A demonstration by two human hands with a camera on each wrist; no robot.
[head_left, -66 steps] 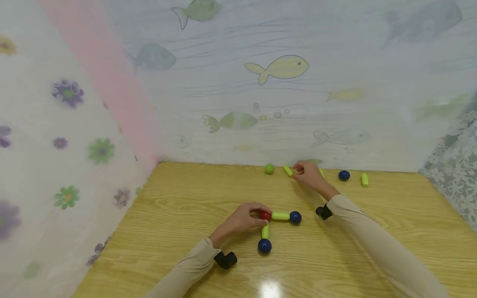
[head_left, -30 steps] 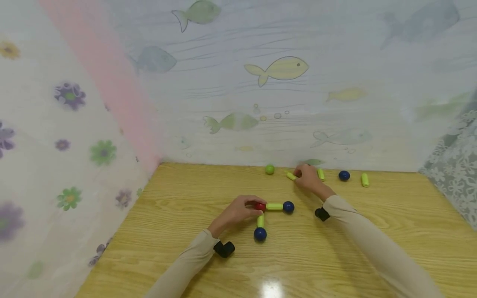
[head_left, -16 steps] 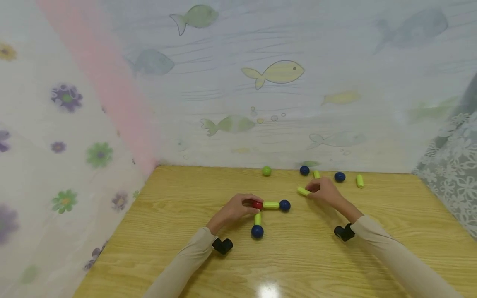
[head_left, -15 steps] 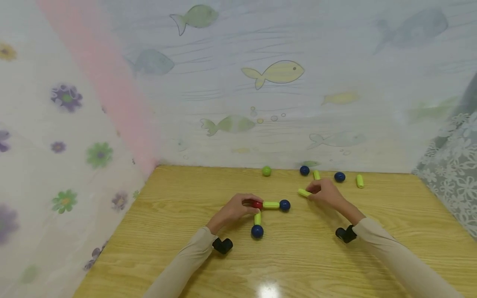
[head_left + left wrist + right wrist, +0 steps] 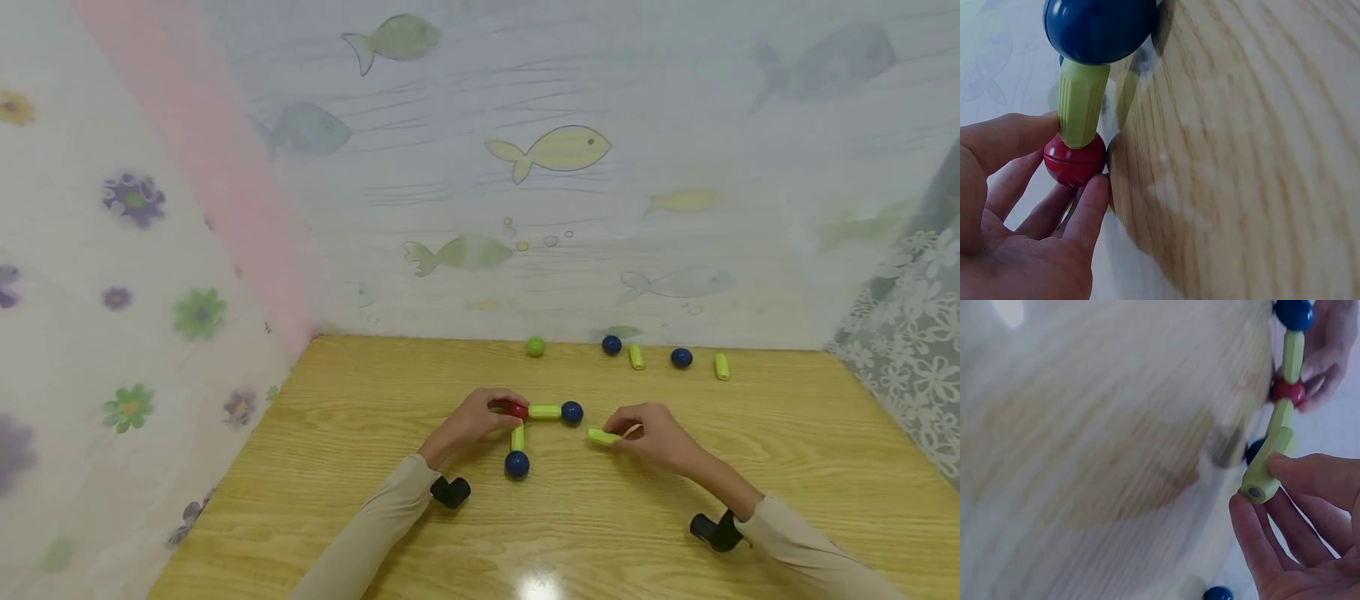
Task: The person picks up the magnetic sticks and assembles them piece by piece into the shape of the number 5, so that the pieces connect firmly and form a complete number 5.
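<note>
Left hand [image 5: 480,417] pinches the red ball [image 5: 1074,162], right hand [image 5: 654,437] a yellow-green rod [image 5: 603,437] whose free end [image 5: 592,434], seemingly lifted, should be left uncovered.

Head view forward-down — wide, wrist views close (red ball [image 5: 1074,164] shared)

A glossy red ball [image 5: 1074,162] is pinched by the left grip [image 5: 1025,240]. Against it a ribbed yellow-green rod [image 5: 1082,106] is seated, its other end met by a blue ball [image 5: 1100,28]; beside them, wood-grained worktop [image 5: 1241,156] is seen.
</note>
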